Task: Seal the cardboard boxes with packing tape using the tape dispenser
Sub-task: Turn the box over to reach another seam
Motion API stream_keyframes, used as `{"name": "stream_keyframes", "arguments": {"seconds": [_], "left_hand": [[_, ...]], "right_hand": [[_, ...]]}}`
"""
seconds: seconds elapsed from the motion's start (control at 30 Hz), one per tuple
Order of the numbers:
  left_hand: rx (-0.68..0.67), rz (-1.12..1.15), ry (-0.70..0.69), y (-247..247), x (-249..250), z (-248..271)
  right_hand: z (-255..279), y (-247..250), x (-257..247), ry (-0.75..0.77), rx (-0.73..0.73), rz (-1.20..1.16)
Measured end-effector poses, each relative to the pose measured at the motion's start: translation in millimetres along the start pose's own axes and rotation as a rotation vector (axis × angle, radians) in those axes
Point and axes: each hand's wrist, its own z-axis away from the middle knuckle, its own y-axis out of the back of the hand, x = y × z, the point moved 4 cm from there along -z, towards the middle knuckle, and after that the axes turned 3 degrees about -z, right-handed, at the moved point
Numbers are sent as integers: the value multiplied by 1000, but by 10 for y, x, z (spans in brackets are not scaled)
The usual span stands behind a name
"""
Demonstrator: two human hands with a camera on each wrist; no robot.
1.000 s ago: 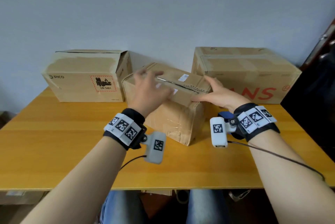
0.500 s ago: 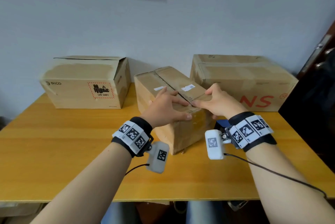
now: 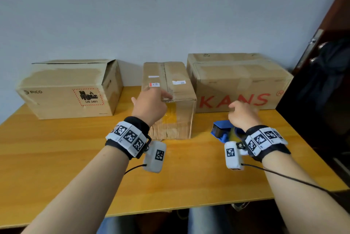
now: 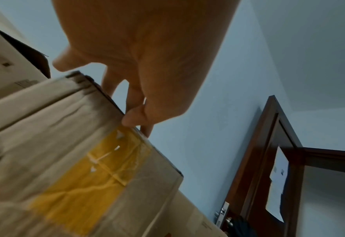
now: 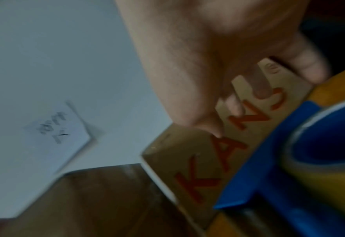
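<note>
A small cardboard box [image 3: 180, 86] stands upright in the middle of the table, with old yellow tape [image 3: 170, 114] on its near face. My left hand [image 3: 149, 105] rests on its near top edge, fingers straight on the top. In the left wrist view the thumb [image 4: 133, 118] touches that edge of the box [image 4: 66, 144]. A blue tape dispenser [image 3: 221, 129] with a yellowish roll lies on the table right of the box. My right hand [image 3: 242, 114] hovers just above the dispenser [image 5: 309, 160], fingers loosely curled, holding nothing.
A PICO box [image 3: 62, 86] with one flap raised stands at the back left. The larger KANS box [image 3: 238, 78] is at the back right, close beside the small box. A dark door [image 3: 322, 82] bounds the right side. The wooden table [image 3: 56, 148] extends toward me.
The small box has been turned square and set down between the two larger boxes. My right hand left it and moved right, over the dispenser. My left hand stays on the box.
</note>
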Motion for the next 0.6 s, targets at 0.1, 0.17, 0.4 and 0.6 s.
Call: {"name": "stream_keyframes", "arguments": {"seconds": [0.1,0.17,0.4,0.6], "left_hand": [[15,-36,-6,-38,91,13],[13,-59,-9,-47,110,-6],[94,-16,-65,-68,78,3],[132,62,-45,-108,5,-19]], "right_hand": [[-116,-141,293,-183,-134,120],[-179,-227,407,-185,-209,173],[-271,-245,528,-106,-205,197],[-178,-307,535,-130,-162,144]]}}
